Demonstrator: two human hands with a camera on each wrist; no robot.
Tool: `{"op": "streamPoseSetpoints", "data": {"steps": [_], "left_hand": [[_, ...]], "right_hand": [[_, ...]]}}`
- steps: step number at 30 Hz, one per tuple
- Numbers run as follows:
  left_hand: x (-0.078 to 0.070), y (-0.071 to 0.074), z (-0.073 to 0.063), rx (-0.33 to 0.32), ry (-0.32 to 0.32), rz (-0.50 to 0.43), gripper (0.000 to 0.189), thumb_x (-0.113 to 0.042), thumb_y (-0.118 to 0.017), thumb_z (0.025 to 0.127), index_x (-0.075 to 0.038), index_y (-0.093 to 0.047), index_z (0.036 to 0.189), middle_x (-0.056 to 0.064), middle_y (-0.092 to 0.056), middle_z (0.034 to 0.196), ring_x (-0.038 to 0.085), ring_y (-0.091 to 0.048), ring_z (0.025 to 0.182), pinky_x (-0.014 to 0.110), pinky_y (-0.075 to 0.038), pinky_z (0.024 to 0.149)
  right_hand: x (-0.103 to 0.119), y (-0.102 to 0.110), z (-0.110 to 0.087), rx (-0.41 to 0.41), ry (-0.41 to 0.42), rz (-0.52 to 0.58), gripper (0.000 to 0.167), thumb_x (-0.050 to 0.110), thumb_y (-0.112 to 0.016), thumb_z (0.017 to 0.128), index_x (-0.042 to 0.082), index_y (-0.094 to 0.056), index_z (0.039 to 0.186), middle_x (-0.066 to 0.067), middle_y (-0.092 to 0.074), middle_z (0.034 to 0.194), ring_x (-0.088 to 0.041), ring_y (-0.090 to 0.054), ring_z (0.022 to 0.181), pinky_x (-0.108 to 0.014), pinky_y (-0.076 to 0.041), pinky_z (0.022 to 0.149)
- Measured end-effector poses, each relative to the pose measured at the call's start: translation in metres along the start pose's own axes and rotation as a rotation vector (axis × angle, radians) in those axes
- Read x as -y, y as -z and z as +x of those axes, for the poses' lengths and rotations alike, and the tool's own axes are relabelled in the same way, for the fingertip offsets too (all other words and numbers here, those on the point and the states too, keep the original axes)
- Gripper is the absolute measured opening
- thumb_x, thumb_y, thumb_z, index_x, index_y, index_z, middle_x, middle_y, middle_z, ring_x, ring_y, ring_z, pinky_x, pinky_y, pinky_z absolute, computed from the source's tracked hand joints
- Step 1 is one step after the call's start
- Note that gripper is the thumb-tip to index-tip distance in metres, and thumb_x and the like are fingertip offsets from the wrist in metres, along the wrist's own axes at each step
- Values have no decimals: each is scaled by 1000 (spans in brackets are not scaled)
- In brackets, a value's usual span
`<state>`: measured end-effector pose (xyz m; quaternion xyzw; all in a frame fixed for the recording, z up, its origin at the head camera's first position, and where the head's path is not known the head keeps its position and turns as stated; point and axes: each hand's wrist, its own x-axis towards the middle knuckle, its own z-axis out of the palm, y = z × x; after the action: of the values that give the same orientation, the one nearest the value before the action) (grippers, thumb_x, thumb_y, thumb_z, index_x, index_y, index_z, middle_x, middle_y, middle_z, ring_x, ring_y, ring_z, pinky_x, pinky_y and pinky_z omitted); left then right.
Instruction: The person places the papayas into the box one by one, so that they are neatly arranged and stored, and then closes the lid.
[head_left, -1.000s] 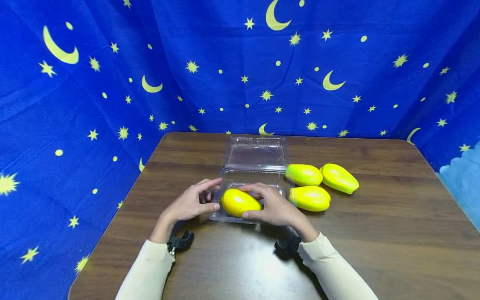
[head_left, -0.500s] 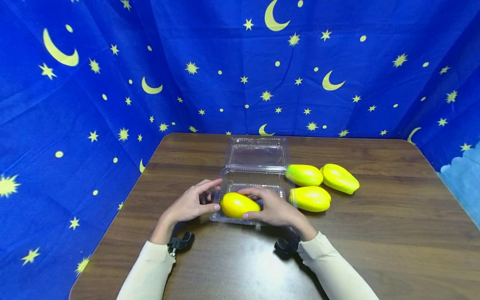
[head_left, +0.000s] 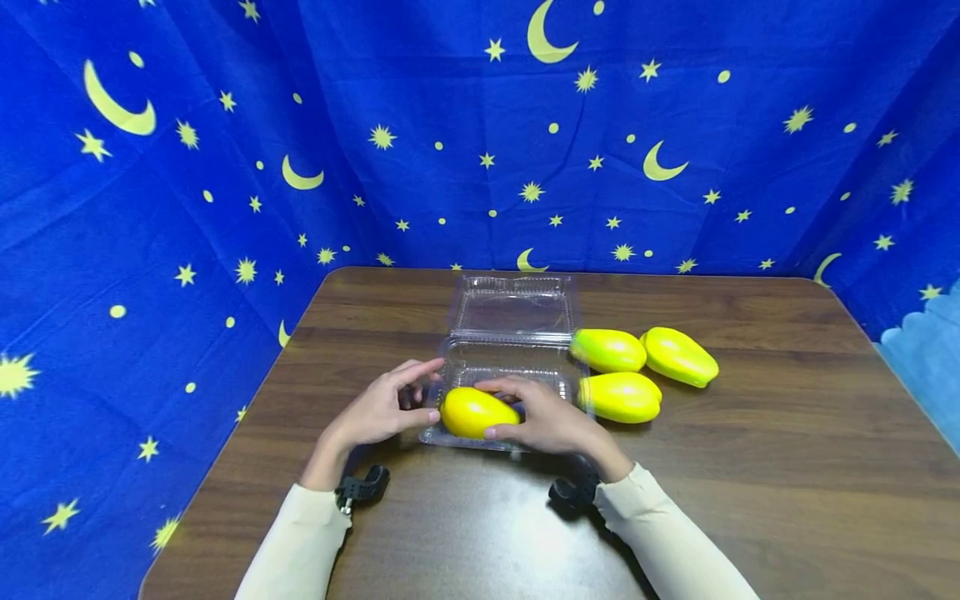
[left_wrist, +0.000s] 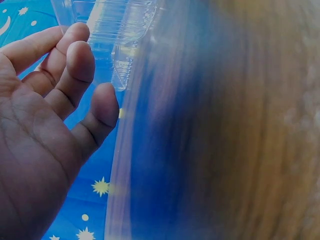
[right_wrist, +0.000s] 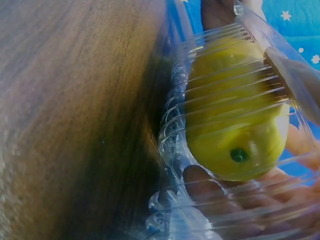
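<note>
A smooth yellow mango [head_left: 474, 412] lies at the front left of the base of a clear plastic clamshell box [head_left: 504, 357]. My right hand [head_left: 551, 419] holds the mango from its right side, fingers behind and thumb in front. Through the ribbed clear wall in the right wrist view, the mango [right_wrist: 237, 115] shows a small green stem spot. At the box's left rim is my left hand [head_left: 381, 406], its fingers spread and relaxed, holding no fruit. In the left wrist view its fingertips [left_wrist: 81, 59] are beside the box's edge.
The box's lid [head_left: 513, 310] lies folded back behind the base. Right of the box lie three yellow-green fruits, one at the back [head_left: 609, 350], one in front [head_left: 621, 397] and one farther right [head_left: 680, 357]. A blue star-patterned cloth [head_left: 450, 100] hangs beyond the wooden table [head_left: 750, 450].
The mango has sunk slightly toward the front of the box with my right hand on it. My left hand and the other fruits have stayed put.
</note>
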<state>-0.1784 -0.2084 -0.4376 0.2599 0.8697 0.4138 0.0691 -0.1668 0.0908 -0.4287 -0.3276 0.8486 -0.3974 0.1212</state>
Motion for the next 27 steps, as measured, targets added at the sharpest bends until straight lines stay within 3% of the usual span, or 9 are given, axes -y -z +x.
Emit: {"op": "streamPoseSetpoints", "data": {"steps": [17, 27], "left_hand": [[-3, 0, -1, 4, 3, -3, 72, -32, -78, 88, -22, -46, 151, 2, -62, 130, 21, -52, 89, 27, -45, 69], [-4, 0, -3, 0, 5, 1, 72, -33, -78, 88, -23, -46, 151, 2, -62, 130, 22, -52, 90, 27, -45, 70]], "right_hand": [[-1, 1, 0, 19, -16, 15, 64, 35, -74, 91, 18, -50, 147, -2, -53, 149, -23, -55, 131, -47, -43, 110], [2, -1, -1, -22, 80, -9, 62, 37, -73, 91, 16, -51, 146, -1, -53, 149, -21, -52, 134, -46, -43, 110]]}}
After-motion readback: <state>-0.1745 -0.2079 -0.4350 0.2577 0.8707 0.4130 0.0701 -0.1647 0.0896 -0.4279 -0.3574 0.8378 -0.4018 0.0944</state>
